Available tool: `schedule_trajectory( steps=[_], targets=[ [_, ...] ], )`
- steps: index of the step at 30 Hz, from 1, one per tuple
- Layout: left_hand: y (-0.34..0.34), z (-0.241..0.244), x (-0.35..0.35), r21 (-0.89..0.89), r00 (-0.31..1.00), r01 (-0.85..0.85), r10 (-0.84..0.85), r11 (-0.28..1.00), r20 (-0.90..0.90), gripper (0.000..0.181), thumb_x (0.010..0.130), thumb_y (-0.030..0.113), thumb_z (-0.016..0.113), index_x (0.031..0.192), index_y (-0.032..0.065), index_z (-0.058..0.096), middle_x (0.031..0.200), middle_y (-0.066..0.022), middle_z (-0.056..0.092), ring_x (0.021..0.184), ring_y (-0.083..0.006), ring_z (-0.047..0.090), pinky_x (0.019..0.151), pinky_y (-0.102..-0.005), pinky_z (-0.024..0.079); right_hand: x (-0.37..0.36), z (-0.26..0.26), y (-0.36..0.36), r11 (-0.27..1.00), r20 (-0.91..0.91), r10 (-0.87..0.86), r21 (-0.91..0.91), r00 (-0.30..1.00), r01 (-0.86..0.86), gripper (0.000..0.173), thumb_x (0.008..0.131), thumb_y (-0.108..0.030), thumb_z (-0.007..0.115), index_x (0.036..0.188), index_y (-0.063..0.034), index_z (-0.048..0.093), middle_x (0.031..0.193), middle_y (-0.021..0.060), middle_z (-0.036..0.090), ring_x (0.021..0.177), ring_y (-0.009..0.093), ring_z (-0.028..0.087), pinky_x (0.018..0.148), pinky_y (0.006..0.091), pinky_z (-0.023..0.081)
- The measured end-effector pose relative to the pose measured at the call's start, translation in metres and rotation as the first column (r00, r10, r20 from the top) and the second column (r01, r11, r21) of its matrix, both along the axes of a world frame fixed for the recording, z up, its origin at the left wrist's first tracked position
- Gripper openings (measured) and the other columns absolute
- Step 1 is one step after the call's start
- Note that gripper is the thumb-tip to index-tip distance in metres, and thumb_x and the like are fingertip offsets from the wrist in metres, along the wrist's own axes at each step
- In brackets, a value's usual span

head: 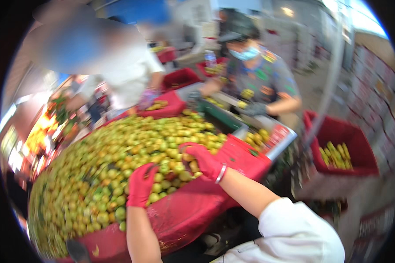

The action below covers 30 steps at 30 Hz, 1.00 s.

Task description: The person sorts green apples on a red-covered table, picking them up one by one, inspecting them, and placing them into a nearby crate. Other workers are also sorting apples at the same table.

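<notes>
A broad heap of small round yellow-green fruits (118, 154) lies before me on a table with a red covering (184, 210). My left hand (140, 185), in a red glove, rests low over the heap's near edge with the fingers bent; blur hides whether anything is in them. To its right, my right hand (206, 162), also gloved in red and with a silver bangle at the wrist, curls around yellowish fruit (193, 166) just above the pile. A few leaves show among the fruits.
Across the table, a masked person (260, 75) in grey gloves works at a carton (278, 139) with fruits inside. Another person (125, 85) in white stands at the far left side. A red bin (344, 144) holding yellow fruits stands right; stacked cartons (372, 85) rise behind it.
</notes>
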State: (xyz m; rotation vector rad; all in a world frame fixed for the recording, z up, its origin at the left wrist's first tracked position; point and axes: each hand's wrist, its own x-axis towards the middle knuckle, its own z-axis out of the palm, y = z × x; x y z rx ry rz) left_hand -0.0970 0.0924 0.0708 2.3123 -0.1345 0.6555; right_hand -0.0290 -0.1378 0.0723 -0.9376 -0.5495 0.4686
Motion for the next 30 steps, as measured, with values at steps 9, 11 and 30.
schedule_trajectory(
  steps=[9,11,30],
  targets=[
    [-0.013,0.007,-0.009,-0.099,0.989,0.045,-0.058,0.994,-0.135,0.025,0.089,0.015,0.061,0.105,-0.0040,0.063,0.095,-0.0095,0.068,0.086,-0.0134,0.061,0.077,-0.0265,0.048,-0.061,0.002,-0.192,0.760,-0.013,-0.648,-0.074,0.761,0.646,0.036,0.086,-0.036,0.053,0.096,-0.0016,0.056,0.078,0.0116,0.060,0.056,0.021,0.060,0.045,0.0313,0.047],
    [-0.021,0.009,-0.006,-0.094,0.986,0.078,-0.090,0.993,-0.141,0.024,0.088,0.014,0.061,0.104,-0.0035,0.064,0.094,-0.0106,0.068,0.084,-0.0120,0.061,0.075,-0.0257,0.048,-0.072,0.003,-0.263,0.480,-0.018,-0.875,-0.146,0.483,0.865,0.046,0.082,-0.045,0.054,0.102,-0.0039,0.054,0.077,0.0100,0.061,0.056,0.022,0.060,0.043,0.0322,0.047],
    [0.005,-0.006,-0.006,-0.039,0.993,-0.009,0.005,0.999,-0.114,0.021,0.087,0.017,0.063,0.101,0.0013,0.065,0.087,-0.0139,0.068,0.074,-0.0174,0.064,0.067,-0.0283,0.049,-0.064,0.037,-0.205,0.518,0.592,-0.371,-0.508,0.715,0.689,0.019,0.088,-0.003,0.053,0.104,0.0018,0.061,0.091,0.0041,0.065,0.086,0.012,0.061,0.076,0.0241,0.047]
  ],
)
